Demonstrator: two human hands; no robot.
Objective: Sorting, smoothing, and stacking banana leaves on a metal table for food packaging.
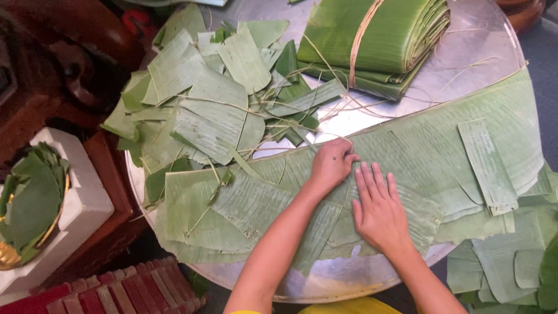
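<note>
A person's left hand (332, 164) pinches the edge of a long banana leaf (442, 145) spread across a round metal table (349, 279), while the right hand (379, 209) presses flat beside it. Torn leaf pieces (215, 110) and 1 tied leaf bundle (378, 40) lie behind.

A long pale-green banana leaf (418, 151) lies flat across the round metal surface (465, 64), torn along edges.
</note>
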